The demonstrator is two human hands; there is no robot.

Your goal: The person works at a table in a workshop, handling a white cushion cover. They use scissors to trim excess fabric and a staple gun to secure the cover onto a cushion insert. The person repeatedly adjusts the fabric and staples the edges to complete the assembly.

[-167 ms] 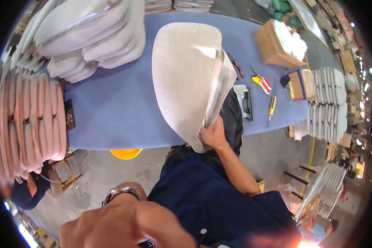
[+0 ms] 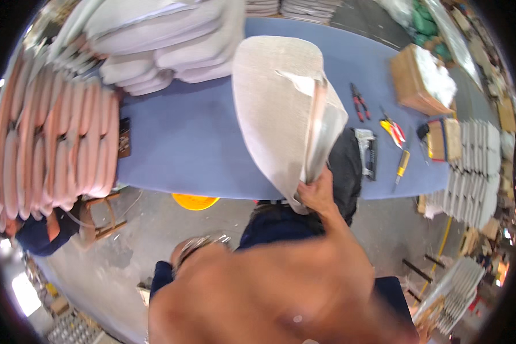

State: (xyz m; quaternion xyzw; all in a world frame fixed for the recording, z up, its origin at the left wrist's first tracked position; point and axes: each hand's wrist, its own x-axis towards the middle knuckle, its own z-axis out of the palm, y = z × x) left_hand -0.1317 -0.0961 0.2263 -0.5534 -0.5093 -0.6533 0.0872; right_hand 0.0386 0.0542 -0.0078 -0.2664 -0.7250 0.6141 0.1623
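A beige fabric-covered padded panel (image 2: pixel 275 103), broad and rounded at the far end, is tilted over the table's near edge. Its narrow near end is gripped by my right hand (image 2: pixel 318 194), fingers closed round the edge. Along the panel's right side the cover parts in a long fold, with a whitish layer showing inside. My left hand (image 2: pixel 258 286) is raised very close to the camera, large and smeared, with a metal band at its wrist. Its fingers cannot be made out.
On the blue table (image 2: pixel 178 137), pliers (image 2: pixel 359 103), red-and-yellow cutters (image 2: pixel 393 132) and a yellow screwdriver (image 2: pixel 403 165) lie to the right. Behind them stands a carton (image 2: pixel 413 80) of white stuffing. Padded panels (image 2: pixel 57 143) are stacked at left. A yellow basin (image 2: pixel 195 201) sits below the table.
My left hand has moved rightward across the bottom of the view, covering more of my body. The whole scene has shifted to the right as the view turned. My right hand keeps hold of the panel.
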